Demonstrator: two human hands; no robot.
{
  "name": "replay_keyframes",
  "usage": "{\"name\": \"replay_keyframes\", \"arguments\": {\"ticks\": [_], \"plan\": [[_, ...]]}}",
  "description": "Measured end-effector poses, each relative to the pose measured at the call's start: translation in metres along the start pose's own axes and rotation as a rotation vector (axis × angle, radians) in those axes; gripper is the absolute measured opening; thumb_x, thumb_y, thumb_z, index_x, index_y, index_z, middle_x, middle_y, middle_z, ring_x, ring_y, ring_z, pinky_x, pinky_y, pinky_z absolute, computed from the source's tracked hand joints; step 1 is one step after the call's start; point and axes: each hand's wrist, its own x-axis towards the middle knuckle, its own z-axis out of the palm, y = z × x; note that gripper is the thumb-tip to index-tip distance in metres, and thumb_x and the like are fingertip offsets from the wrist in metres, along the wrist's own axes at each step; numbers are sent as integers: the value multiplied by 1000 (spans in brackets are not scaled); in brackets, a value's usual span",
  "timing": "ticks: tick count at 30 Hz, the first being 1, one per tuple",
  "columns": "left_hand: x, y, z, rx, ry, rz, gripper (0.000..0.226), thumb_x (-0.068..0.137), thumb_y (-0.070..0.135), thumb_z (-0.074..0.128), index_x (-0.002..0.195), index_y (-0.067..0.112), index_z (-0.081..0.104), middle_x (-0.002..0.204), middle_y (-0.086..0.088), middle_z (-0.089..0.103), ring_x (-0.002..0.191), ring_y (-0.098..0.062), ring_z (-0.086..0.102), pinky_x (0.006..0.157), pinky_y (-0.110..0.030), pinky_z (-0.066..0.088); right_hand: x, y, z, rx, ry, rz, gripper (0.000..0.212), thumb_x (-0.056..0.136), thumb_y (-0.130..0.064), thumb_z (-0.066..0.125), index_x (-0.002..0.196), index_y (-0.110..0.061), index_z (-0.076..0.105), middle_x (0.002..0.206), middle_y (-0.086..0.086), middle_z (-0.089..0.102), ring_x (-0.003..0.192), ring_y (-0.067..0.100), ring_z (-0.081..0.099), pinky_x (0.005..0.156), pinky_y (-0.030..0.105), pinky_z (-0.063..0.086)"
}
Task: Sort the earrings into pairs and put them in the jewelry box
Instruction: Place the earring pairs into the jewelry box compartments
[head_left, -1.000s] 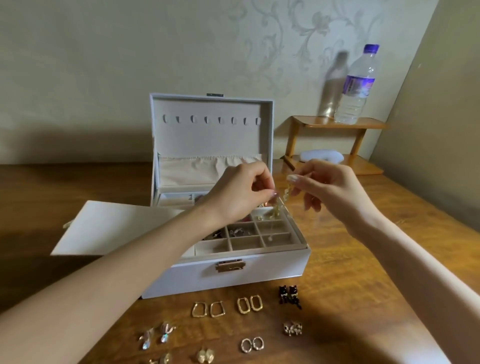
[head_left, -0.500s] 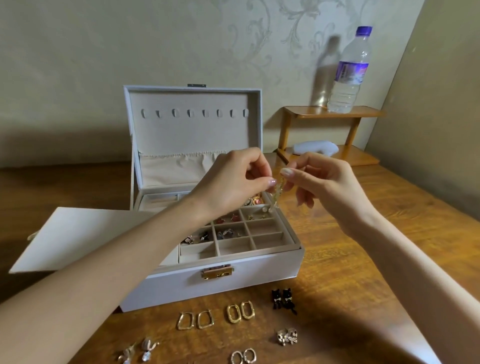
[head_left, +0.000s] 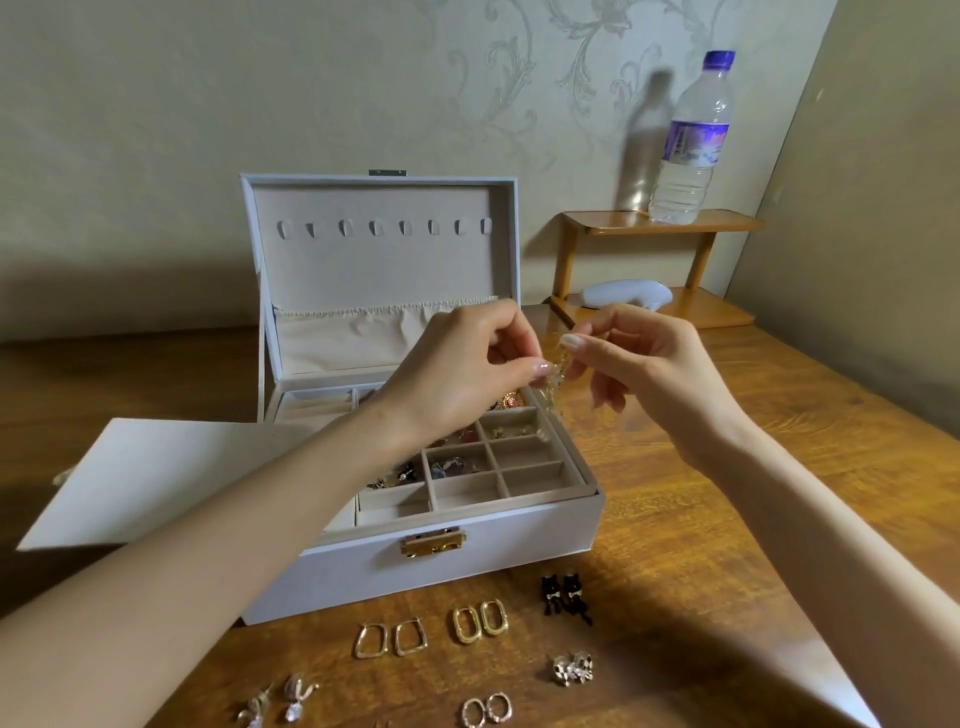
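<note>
The jewelry box (head_left: 415, 577) sat mid-table with its lid (head_left: 384, 270) upright behind my hands and a flat white panel (head_left: 171, 467) lying against its left side. To its right, wood ran open as far as the side wall. Paired earrings lay in rows just before its front wall: squared gold hoops (head_left: 390, 639), oval gold hoops (head_left: 478, 622) and black cat earrings (head_left: 563, 597).

The table (head_left: 727, 493) was dark-grained wood set against patterned wallpaper. A small wooden shelf (head_left: 660, 221) at the back right carried a water bottle (head_left: 691, 140).

My left hand (head_left: 467, 374) and right hand (head_left: 649, 374) met above the box's rear right corner. Each pinched the gold drop earrings (head_left: 553, 387) between thumb and forefinger, and they dangled over the tray's right edge.
</note>
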Motion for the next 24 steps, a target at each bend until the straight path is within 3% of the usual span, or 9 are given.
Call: {"name": "replay_keyframes", "arguments": {"ticks": [7, 11, 14, 19, 24], "plan": [[0, -4, 2, 19, -7, -7, 8, 81, 14, 68, 78, 14, 61, 74, 5, 65, 65, 1, 57, 59, -9, 42, -1, 1, 2, -2, -7, 9, 17, 83, -18, 65, 85, -2, 63, 67, 7, 66, 51, 19, 52, 45, 25, 38], [-3, -13, 11, 27, -34, -70, 9, 80, 10, 68, 79, 14, 60, 77, -1, 66, 71, -8, 61, 64, -18, 47, -1, 3, 4, 0, -16, 10, 16, 84, -16, 65, 84, 0, 62, 65, 7, 66, 50, 20, 52, 44, 24, 38], [-7, -18, 14, 52, -69, -94, 12, 79, 13, 71, 78, 17, 60, 74, 3, 65, 62, 1, 56, 59, -15, 46, -1, 4, 5, -4, -26, 16, 14, 84, -16, 66, 82, -3, 62, 66, 7, 66, 50, 21, 52, 44, 24, 38], [-13, -24, 14, 303, -162, -104, 10, 79, 23, 72, 80, 17, 63, 83, 2, 64, 78, -14, 60, 74, -36, 51, -2, 4, 8, -7, -52, 29, 14, 84, -17, 66, 82, -4, 62, 68, 9, 67, 51, 22, 52, 45, 25, 38], [-15, -27, 6, 538, -236, -51, 13, 80, 33, 69, 89, 23, 68, 91, 6, 50, 95, -9, 45, 77, -26, 38, -1, 2, 15, -35, -82, 32, 12, 85, -17, 65, 81, -6, 62, 69, 10, 68, 49, 17, 52, 45, 25, 38]]}}
